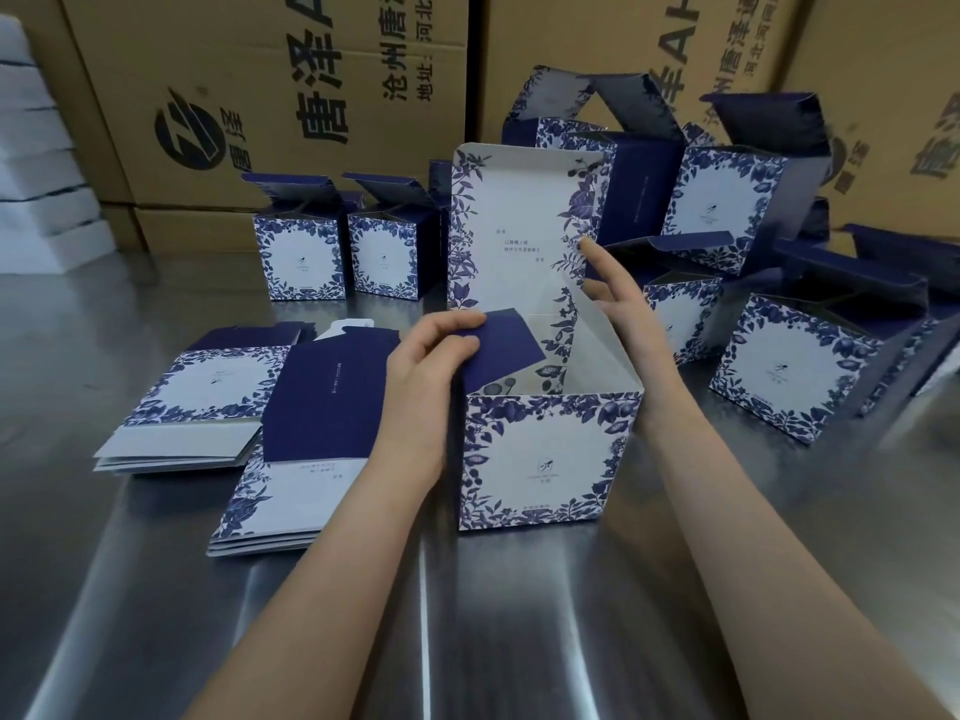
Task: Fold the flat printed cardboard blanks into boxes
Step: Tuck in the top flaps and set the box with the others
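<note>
A blue-and-white floral box (545,459) stands upright on the steel table in front of me, its top open and its tall lid panel (519,226) raised at the back. My left hand (431,356) pinches the navy side flap (506,345) at the box's left edge, the flap tilted inward over the opening. My right hand (618,298) is beside the box's right wall, fingers straight, the index fingertip touching the lid panel's right edge. Two stacks of flat printed blanks (197,407) (291,459) lie to the left of the box.
Two folded boxes (306,257) (387,252) with raised lids stand at the back left. Several more folded boxes (800,371) pile up at the right. Large brown shipping cartons (260,96) form a wall behind. White foam pieces (36,148) are stacked at far left.
</note>
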